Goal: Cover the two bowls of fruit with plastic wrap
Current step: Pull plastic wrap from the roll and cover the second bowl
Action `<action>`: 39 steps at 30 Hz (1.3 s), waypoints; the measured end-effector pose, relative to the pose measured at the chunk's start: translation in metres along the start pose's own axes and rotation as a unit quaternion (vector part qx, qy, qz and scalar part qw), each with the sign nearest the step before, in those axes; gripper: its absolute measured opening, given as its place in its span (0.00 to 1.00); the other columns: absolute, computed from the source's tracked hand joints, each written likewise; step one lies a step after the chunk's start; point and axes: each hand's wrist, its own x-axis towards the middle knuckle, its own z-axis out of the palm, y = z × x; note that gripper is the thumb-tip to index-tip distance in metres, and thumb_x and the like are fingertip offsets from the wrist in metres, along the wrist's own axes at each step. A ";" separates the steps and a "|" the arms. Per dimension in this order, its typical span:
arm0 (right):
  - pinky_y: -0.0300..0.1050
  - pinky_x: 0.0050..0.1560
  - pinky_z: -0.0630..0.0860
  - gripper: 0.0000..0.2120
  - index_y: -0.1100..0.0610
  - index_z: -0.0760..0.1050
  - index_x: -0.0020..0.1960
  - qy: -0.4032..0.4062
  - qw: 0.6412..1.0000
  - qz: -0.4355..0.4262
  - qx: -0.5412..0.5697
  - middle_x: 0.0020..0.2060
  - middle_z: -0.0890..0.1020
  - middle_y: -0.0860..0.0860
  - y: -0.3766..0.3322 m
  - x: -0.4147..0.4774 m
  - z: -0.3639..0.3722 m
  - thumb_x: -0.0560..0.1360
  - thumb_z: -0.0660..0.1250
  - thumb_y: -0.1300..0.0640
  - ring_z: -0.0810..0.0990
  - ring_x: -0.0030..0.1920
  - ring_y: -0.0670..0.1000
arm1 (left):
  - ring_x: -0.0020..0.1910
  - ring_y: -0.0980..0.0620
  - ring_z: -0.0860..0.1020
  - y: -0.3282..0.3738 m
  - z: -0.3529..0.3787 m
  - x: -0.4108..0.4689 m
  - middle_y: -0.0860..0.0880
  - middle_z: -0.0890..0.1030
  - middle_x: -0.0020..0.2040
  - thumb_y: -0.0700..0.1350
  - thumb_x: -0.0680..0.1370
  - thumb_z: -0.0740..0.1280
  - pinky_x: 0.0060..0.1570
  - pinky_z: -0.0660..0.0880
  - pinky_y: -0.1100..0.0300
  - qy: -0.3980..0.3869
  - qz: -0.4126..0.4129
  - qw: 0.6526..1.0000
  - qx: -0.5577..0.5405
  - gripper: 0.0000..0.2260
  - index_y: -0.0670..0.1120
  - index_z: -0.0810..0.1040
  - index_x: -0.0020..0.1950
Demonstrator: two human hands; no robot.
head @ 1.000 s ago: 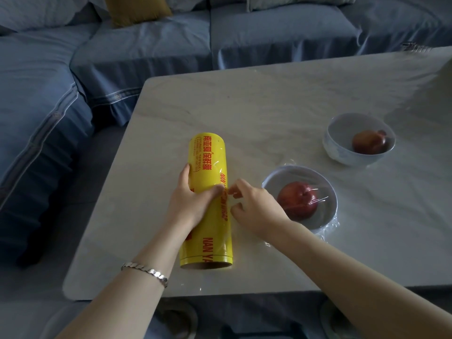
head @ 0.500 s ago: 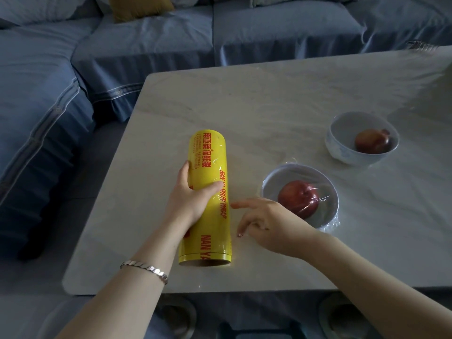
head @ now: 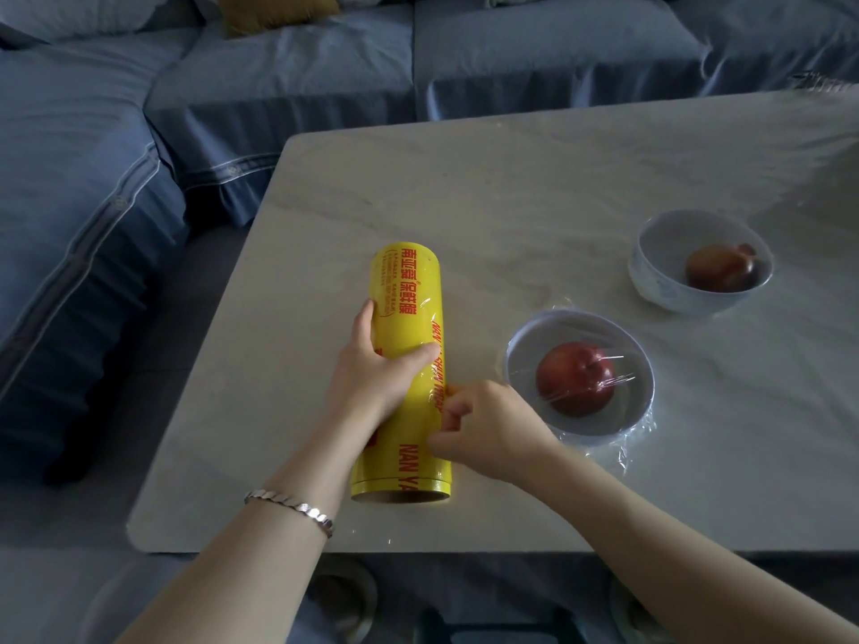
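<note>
A yellow roll of plastic wrap [head: 406,290] with red lettering lies lengthwise on the pale table [head: 511,188]. My left hand [head: 376,369] grips the roll around its middle. My right hand [head: 483,425] is at the roll's right side, fingertips pinched against its surface, where the film edge is too thin to see. The near bowl [head: 520,360] holds a red apple [head: 576,378] and has clear film stretched over it. The far bowl [head: 655,253] holds a darker fruit [head: 720,267] and has no film over it.
A blue sofa [head: 279,86] wraps around the table's far and left sides, with a mustard cushion [head: 274,7] on it. The table's near edge runs just below the roll's end. A bracelet [head: 293,504] is on my left wrist.
My right hand lay flat on the table beside the roll half a second ago; now it has come back against the roll with fingertips pinched. My left hand keeps its grip.
</note>
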 end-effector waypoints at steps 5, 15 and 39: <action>0.40 0.28 0.62 0.18 0.53 0.63 0.22 0.049 0.998 0.000 0.042 0.24 0.69 0.49 0.007 -0.001 0.010 0.64 0.69 0.58 0.65 0.26 0.47 | 0.63 0.48 0.73 0.003 0.002 -0.002 0.52 0.72 0.67 0.57 0.67 0.73 0.59 0.69 0.54 0.000 -0.002 1.000 0.018 0.41 0.59 0.55 0.74; 0.49 0.29 0.70 0.24 0.51 0.52 0.22 0.124 0.985 -0.099 0.072 0.30 0.79 0.59 0.027 0.000 0.022 0.63 0.64 0.68 0.81 0.44 0.64 | 0.61 0.50 0.75 -0.006 -0.005 0.002 0.54 0.73 0.66 0.59 0.64 0.75 0.59 0.72 0.54 -0.007 -0.010 1.000 -0.027 0.42 0.59 0.58 0.73; 0.43 0.30 0.77 0.13 0.49 0.79 0.32 0.133 0.915 -0.247 -0.289 0.31 0.78 0.45 0.024 -0.042 -0.027 0.71 0.58 0.52 0.78 0.31 0.47 | 0.44 0.46 0.82 -0.008 -0.020 0.002 0.46 0.82 0.49 0.58 0.63 0.76 0.46 0.80 0.51 -0.043 -0.090 0.990 -0.095 0.27 0.45 0.76 0.56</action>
